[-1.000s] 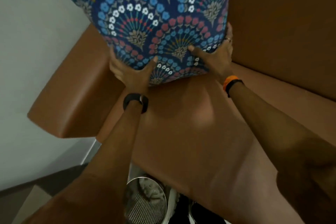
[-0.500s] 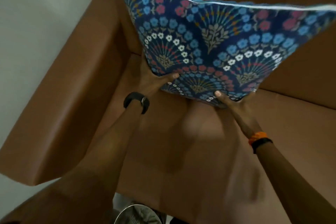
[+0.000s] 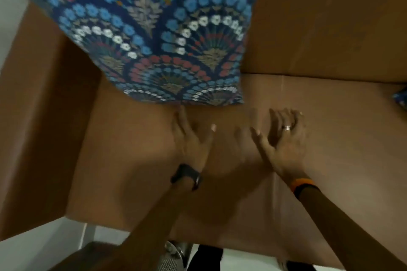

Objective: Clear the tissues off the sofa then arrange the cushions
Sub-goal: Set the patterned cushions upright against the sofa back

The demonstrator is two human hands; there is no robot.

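A blue cushion (image 3: 154, 35) with red, white and light-blue flower fans stands upright in the left corner of the brown sofa (image 3: 319, 138), leaning on the backrest and the left armrest. My left hand (image 3: 190, 136) hovers just below its bottom edge, fingers spread, holding nothing. To its right, my right hand (image 3: 284, 138), with a ring on one finger, is also spread and empty above the seat. No tissues are in view.
The sofa's left armrest (image 3: 37, 127) rises at the left, the backrest (image 3: 330, 17) at the top right. A corner of another blue patterned cushion (image 3: 401, 100) shows at the right edge. A metal mesh bin (image 3: 169, 258) stands on the floor below the seat's front edge.
Both hands have let go of the cushion and drawn back toward me. The cushion, held by its lower edge before, now stands on its own in the corner.
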